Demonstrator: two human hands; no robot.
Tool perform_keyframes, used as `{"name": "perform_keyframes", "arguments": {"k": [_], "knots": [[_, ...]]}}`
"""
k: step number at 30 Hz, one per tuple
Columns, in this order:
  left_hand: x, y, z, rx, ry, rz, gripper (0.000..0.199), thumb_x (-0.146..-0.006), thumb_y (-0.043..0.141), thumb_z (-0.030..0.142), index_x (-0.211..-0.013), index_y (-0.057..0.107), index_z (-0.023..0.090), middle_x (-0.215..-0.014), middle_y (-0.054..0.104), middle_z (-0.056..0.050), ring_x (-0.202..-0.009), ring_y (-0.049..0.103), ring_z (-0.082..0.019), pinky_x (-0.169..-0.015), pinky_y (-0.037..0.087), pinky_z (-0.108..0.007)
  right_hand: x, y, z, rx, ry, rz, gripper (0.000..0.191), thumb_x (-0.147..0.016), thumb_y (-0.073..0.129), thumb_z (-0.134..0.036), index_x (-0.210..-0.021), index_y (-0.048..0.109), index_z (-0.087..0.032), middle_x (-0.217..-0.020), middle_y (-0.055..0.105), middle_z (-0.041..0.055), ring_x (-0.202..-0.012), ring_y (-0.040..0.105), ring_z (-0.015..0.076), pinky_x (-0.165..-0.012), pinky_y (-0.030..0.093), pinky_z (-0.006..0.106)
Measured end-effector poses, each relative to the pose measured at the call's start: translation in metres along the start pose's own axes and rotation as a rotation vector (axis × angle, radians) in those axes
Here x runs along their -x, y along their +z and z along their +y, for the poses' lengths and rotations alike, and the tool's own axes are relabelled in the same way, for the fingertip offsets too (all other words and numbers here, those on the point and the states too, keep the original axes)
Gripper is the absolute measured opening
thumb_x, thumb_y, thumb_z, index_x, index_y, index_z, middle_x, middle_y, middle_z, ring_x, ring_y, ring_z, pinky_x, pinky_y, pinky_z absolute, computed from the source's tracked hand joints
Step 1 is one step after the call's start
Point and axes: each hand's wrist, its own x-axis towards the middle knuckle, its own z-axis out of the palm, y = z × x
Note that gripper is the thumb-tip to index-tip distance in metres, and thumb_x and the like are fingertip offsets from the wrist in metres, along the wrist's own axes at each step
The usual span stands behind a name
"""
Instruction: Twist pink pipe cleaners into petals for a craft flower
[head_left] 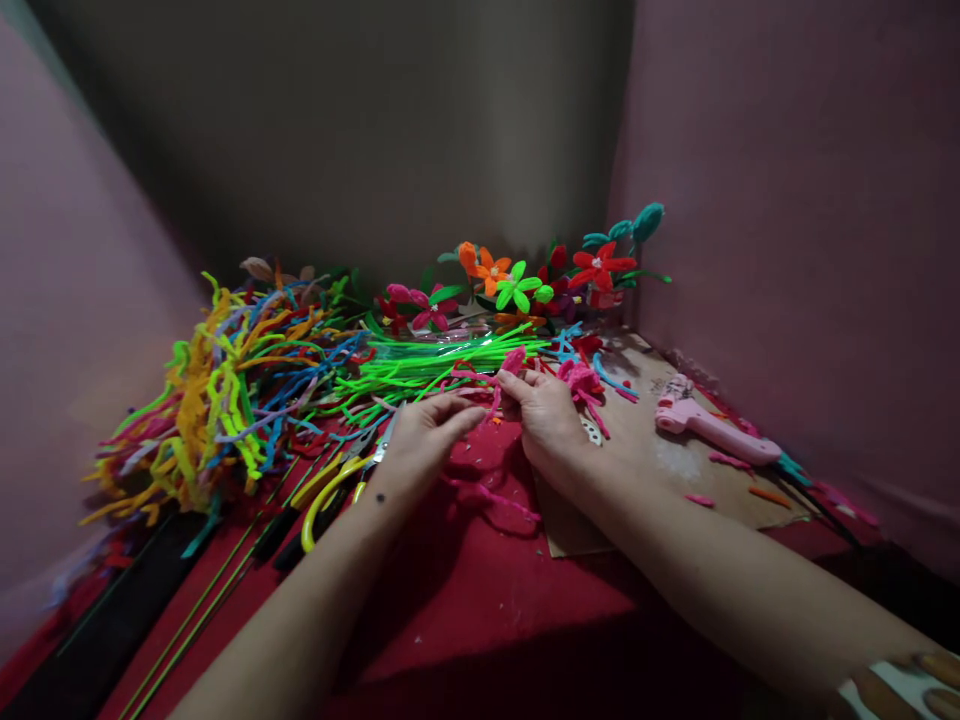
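Observation:
My right hand (551, 415) is closed, with thumb and finger pinching a pink pipe cleaner (514, 359) whose upper end is bent into a petal-like loop. A tail of the same pipe cleaner runs down to the fingertips of my left hand (431, 430), where thumb and index finger come together on it; the exact contact is small. Beyond my right hand lies a bunch of pink looped pieces (581, 380). Below the hands, another twisted pink pipe cleaner (495, 497) rests on the red cloth (465, 590).
Left stands a large heap of mixed pipe cleaners (225, 400), beside yellow-handled pliers (322, 490) and scissors (386, 435). Green pipe cleaners (442, 355) lie behind the hands, with finished flowers (517, 287) at the back wall. A pink glue gun (716, 430) rests on cardboard (637, 500).

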Motion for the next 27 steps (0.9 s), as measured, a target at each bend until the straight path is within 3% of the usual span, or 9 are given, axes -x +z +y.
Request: {"name": "perform_keyframes", "arguments": {"k": [3,7,12,15,22,24,27], "knots": [[0.004,0.021,0.001,-0.113,0.116,0.084,0.021,-0.072,0.060,0.035,-0.078,0.068,0.017,-0.073,0.068,-0.002,-0.064,0.056,-0.013,-0.063,0.041,-0.023,0.002,0.000,0.004,-0.055,-0.004,-0.041,0.021,-0.059,0.066,-0.027,-0.052,0.050,-0.015,-0.043,0.047,-0.0060,-0.040,0.037,0.0058,-0.044,0.027,0.022],[0.006,0.028,0.001,-0.098,0.133,0.147,0.019,-0.075,0.057,0.030,-0.063,0.062,0.016,-0.053,0.055,0.002,-0.051,0.045,-0.008,-0.053,0.036,-0.021,0.005,0.000,0.007,-0.042,0.019,-0.058,0.022,-0.060,0.066,-0.027,-0.051,0.051,-0.015,-0.043,0.048,-0.0052,-0.039,0.037,0.0062,-0.043,0.027,0.023],[0.004,0.023,0.001,0.518,-0.243,-0.117,0.017,-0.073,0.059,0.032,-0.071,0.053,0.017,-0.042,0.038,0.009,-0.033,0.024,-0.003,-0.034,0.020,-0.016,0.006,0.002,0.006,-0.102,0.154,-0.051,0.023,-0.064,0.064,-0.023,-0.049,0.047,-0.016,-0.042,0.047,-0.0040,-0.039,0.041,0.0069,-0.042,0.028,0.022],[0.003,0.022,0.002,0.678,-0.319,-0.224,0.017,-0.072,0.061,0.031,-0.075,0.052,0.018,-0.041,0.037,0.010,-0.031,0.021,-0.003,-0.031,0.017,-0.015,0.005,0.001,0.006,-0.111,0.167,-0.049,0.025,-0.064,0.065,-0.023,-0.049,0.046,-0.016,-0.042,0.046,-0.0042,-0.039,0.041,0.0064,-0.042,0.028,0.021],[0.005,0.021,0.003,0.674,-0.343,-0.298,0.015,-0.075,0.057,0.032,-0.076,0.050,0.018,-0.038,0.032,0.012,-0.029,0.017,-0.003,-0.029,0.018,-0.014,0.006,0.002,0.009,-0.060,0.187,-0.057,0.028,-0.061,0.066,-0.030,-0.051,0.043,-0.018,-0.042,0.043,-0.0050,-0.039,0.038,0.0069,-0.041,0.026,0.022],[0.006,0.022,0.001,0.576,-0.303,-0.237,0.014,-0.077,0.054,0.032,-0.077,0.049,0.019,-0.038,0.033,0.011,-0.029,0.019,-0.004,-0.029,0.019,-0.016,0.006,0.002,0.011,-0.026,0.154,-0.058,0.028,-0.061,0.066,-0.032,-0.051,0.042,-0.018,-0.041,0.042,-0.0054,-0.039,0.036,0.0073,-0.041,0.026,0.023],[0.007,0.027,-0.005,0.196,-0.087,-0.021,0.015,-0.080,0.050,0.033,-0.080,0.050,0.018,-0.046,0.046,0.007,-0.036,0.037,-0.007,-0.037,0.030,-0.019,0.004,0.003,0.015,0.018,0.098,-0.035,0.027,-0.062,0.064,-0.033,-0.052,0.042,-0.019,-0.041,0.041,-0.0058,-0.040,0.034,0.0075,-0.042,0.026,0.024]]}}
